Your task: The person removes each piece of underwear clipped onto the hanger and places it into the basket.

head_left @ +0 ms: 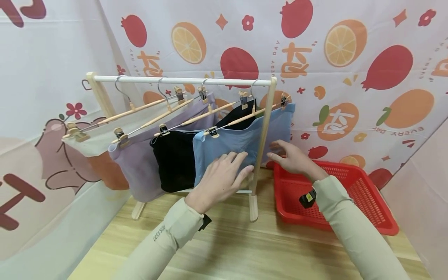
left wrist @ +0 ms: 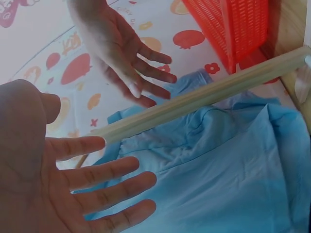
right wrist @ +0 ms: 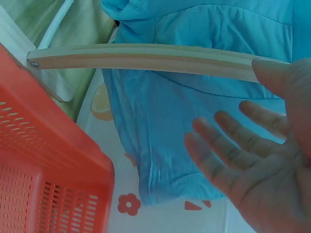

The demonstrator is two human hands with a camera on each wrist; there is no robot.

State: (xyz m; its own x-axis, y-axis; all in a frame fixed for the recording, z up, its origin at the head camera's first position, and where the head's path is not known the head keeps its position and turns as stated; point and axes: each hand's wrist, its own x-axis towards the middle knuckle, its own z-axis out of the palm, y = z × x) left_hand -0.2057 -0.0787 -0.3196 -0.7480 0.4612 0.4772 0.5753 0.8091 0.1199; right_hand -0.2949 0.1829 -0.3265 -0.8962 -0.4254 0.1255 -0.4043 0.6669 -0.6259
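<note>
Light blue shorts (head_left: 227, 142) hang by two clips from a hanger at the right end of a small wooden rack (head_left: 265, 134). My left hand (head_left: 222, 177) is in front of the shorts, palm toward them, fingers extended and holding nothing. On the other side of the rack's right post, my right hand (head_left: 292, 155) is by the far end of the shorts, its fingers relaxed and spread. In the right wrist view that hand (right wrist: 252, 160) overlaps the blue fabric (right wrist: 160, 131). The left wrist view shows both palms bare beside the cloth.
Black shorts (head_left: 176, 161), a lavender garment (head_left: 140, 167) and a cream garment (head_left: 96, 136) hang farther left on clip hangers. A red plastic basket (head_left: 297, 219) stands right of the rack on the wooden table (head_left: 231, 241). Printed fabric (head_left: 322, 46) covers the wall behind.
</note>
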